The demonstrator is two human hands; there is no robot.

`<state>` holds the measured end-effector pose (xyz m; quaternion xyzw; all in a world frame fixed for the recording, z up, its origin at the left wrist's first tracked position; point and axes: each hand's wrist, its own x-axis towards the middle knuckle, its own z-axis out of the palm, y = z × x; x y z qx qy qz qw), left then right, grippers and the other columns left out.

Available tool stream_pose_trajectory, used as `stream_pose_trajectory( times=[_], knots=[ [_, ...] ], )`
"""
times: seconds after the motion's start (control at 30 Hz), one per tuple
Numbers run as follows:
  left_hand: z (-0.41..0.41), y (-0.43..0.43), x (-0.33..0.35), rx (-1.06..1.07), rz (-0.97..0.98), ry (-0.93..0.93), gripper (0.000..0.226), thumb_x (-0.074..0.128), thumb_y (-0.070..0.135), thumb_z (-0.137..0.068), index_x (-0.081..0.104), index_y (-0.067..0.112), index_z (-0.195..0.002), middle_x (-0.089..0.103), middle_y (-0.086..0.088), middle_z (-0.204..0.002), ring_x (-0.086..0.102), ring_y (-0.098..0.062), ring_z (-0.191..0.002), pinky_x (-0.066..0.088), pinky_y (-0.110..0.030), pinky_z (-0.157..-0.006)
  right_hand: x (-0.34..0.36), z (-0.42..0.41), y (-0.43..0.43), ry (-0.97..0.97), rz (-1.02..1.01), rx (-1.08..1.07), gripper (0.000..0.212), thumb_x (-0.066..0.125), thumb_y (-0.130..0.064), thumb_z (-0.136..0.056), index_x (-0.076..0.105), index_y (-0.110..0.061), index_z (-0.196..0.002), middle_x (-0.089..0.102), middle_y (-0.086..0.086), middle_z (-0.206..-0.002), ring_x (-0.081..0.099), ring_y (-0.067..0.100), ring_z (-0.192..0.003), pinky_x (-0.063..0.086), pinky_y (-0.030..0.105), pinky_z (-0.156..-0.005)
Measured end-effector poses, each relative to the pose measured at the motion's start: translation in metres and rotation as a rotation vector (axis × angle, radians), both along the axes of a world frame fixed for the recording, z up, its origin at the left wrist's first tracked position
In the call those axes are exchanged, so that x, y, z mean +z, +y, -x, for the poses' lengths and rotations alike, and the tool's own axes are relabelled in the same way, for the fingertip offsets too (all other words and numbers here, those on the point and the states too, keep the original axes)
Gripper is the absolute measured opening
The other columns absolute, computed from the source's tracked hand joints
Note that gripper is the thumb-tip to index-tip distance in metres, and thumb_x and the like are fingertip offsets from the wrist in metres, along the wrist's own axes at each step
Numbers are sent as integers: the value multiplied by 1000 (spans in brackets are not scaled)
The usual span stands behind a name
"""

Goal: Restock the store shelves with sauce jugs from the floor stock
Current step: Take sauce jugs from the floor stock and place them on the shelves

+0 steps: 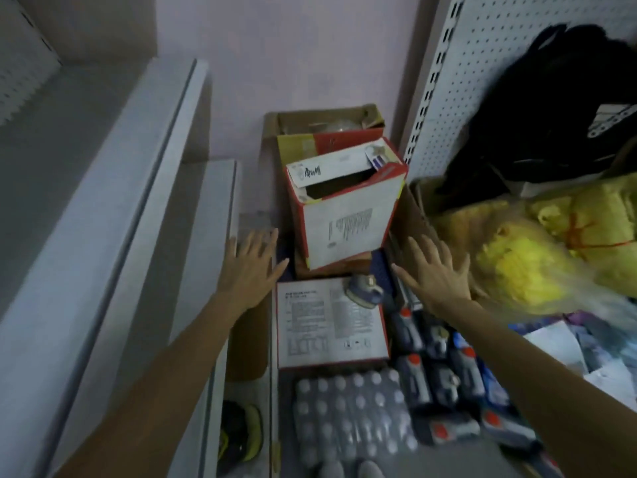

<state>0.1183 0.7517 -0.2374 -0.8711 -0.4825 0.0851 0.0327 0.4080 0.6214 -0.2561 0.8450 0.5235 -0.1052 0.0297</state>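
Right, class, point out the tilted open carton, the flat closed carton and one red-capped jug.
tilted open carton (348,222): head view, white printed side.
flat closed carton (327,326): head view, printed top.
red-capped jug (415,382): head view, dark body.

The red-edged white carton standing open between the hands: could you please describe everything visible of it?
The carton looks like cardboard, white-faced with red edges and small black print on its near side. Its top flaps are open and the inside is dark. It stands tilted in front of a brown box. The left hand and right hand spread open either side, neither touching it.
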Motion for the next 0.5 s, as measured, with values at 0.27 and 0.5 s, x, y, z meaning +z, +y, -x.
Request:
stream_pose_trajectory(
  times=[0.27,0.5],
  knots=[
    [-4,24,-88,82,164,-42,67,15,53,-98,-2,18,-153,7,-8,-161,5,-25,-148,0,-47,-117,-95,-1,16,50,109,4,73,18,-66,-93,-2,-29,-153,0,-3,-161,1,28,-147,5,60,-113],
    [-34,41,-172,70,196,-17,67,11,54,-97,-6,20,-153,5,-6,-161,3,-24,-148,1,-47,-117,-187,-19,22,93,144,-31,78,24,-69,-90,3,-27,-153,6,0,-161,6,28,-147,9,61,-113]
  ],
)
